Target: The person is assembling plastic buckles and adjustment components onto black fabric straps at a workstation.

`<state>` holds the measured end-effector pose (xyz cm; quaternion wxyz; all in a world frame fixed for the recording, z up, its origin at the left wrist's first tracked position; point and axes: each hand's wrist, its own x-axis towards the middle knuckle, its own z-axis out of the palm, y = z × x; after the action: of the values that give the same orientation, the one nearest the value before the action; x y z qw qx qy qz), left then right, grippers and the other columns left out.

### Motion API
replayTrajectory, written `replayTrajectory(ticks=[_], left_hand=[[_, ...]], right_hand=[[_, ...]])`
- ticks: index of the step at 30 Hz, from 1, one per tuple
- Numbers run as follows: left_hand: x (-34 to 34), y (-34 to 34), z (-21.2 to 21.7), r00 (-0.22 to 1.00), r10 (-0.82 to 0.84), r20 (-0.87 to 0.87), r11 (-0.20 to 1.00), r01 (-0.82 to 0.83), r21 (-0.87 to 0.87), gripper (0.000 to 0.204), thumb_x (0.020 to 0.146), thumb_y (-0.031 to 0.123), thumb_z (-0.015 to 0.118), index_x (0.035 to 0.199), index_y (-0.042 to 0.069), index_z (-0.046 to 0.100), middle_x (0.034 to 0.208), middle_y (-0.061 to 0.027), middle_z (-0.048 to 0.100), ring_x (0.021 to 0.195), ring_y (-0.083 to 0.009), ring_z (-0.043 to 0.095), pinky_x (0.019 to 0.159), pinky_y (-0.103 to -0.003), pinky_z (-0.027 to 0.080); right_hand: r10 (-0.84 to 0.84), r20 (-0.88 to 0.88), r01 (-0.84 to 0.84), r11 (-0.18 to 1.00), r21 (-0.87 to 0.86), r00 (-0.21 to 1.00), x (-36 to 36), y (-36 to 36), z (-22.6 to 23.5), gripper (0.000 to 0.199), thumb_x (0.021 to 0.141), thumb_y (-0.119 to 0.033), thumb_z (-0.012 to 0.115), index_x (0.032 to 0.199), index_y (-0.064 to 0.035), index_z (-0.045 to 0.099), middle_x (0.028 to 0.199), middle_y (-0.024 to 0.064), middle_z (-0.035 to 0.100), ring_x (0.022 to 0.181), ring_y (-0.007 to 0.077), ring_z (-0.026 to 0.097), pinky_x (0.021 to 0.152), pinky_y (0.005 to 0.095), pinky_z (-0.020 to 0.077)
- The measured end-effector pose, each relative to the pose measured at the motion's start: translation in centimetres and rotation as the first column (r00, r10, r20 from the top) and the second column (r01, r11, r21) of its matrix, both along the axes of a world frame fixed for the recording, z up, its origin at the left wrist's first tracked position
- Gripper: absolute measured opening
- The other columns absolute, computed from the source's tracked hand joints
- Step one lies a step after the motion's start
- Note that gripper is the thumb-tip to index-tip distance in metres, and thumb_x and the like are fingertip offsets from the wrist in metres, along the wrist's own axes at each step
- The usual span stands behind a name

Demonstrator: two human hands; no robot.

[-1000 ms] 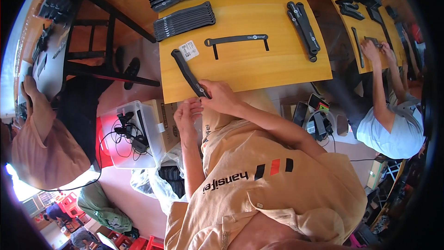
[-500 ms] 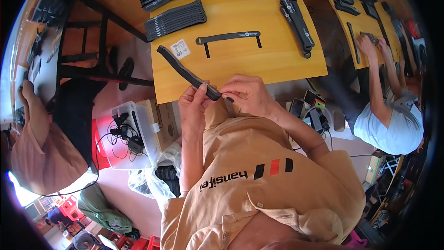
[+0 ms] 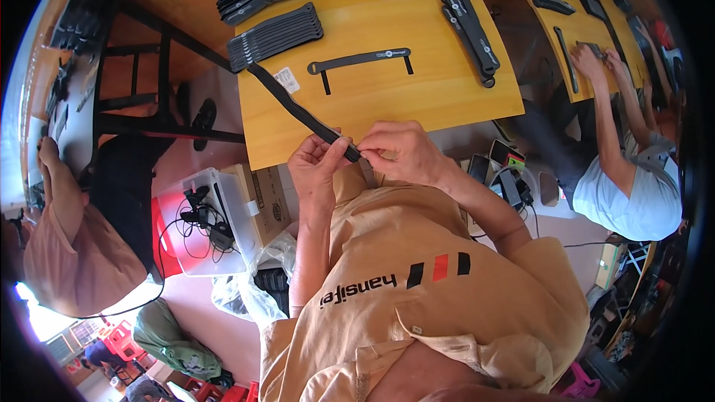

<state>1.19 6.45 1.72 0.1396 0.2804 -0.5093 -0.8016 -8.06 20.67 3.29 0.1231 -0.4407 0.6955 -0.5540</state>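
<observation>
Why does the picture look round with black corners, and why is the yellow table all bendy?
In the head view a fisheye lens makes a round picture with black corners and bends the straight edges of the yellow table near the rim. The middle is sharp: both hands, left hand and right hand, pinch a black strap. A bright white glare patch washes out the lower left.

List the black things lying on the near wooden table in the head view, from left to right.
Row of stacked black straps → long black strap pinched by both hands → flat black handle-shaped piece → pair of black bars near the table's right edge.
</observation>
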Motion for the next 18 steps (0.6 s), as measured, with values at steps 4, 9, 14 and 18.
replayTrajectory(ticks=[4, 9, 14, 18], left_hand=[[-0.13, 0.11, 0.43, 1.0, -0.021, 0.01, 0.998, 0.021, -0.058, 0.019, 0.078, 0.005, 0.069, 0.094, -0.003, 0.061, 0.08, -0.0067, 0.065, 0.069, -0.0088, 0.061, 0.06, -0.019, 0.051], [-0.3, 0.01, 0.68, 0.999, -0.048, -0.022, 0.997, 0.047, -0.055, 0.02, 0.079, 0.005, 0.068, 0.096, -0.004, 0.061, 0.08, -0.0071, 0.065, 0.069, -0.0097, 0.061, 0.061, -0.02, 0.052], [0.0, -0.32, 0.4, 0.991, -0.114, -0.073, 0.993, 0.116, 0.031, 0.022, 0.08, 0.006, 0.067, 0.098, -0.005, 0.061, 0.083, -0.0077, 0.064, 0.071, -0.0105, 0.062, 0.064, -0.021, 0.053], [-0.05, -0.31, 0.38, 0.99, -0.12, -0.073, 0.984, 0.129, 0.126, 0.026, 0.08, 0.006, 0.067, 0.102, -0.005, 0.059, 0.085, -0.0079, 0.064, 0.073, -0.0111, 0.062, 0.065, -0.021, 0.053]], right_hand=[[-0.065, -0.048, 0.065, 0.998, 0.0, 0.997, 0.31, -0.04, -0.08, 0.01, 0.071, 0.001, 0.061, 0.081, 0.0012, 0.063, 0.074, 0.0106, 0.059, 0.063, 0.0252, 0.058, 0.055, 0.032, 0.0466], [-0.125, -0.045, 0.125, 0.992, -0.003, 0.991, 0.62, -0.2, -0.25, 0.009, 0.071, 0.001, 0.06, 0.081, 0.0009, 0.061, 0.072, 0.0109, 0.058, 0.062, 0.0249, 0.058, 0.055, 0.0322, 0.0459], [-0.064, 0.165, 0.055, 0.997, 0.061, 0.984, -0.01, 0.05, -0.55, 0.013, 0.075, 0.005, 0.056, 0.087, 0.0015, 0.06, 0.074, 0.0075, 0.059, 0.063, 0.0133, 0.059, 0.052, 0.0279, 0.0484], [-0.046, 0.277, 0.023, 0.996, 0.085, 0.96, -0.08, -0.14, -0.17, 0.011, 0.076, 0.004, 0.055, 0.086, 0.0018, 0.058, 0.074, 0.0064, 0.058, 0.064, 0.0117, 0.058, 0.054, 0.027, 0.0483]])
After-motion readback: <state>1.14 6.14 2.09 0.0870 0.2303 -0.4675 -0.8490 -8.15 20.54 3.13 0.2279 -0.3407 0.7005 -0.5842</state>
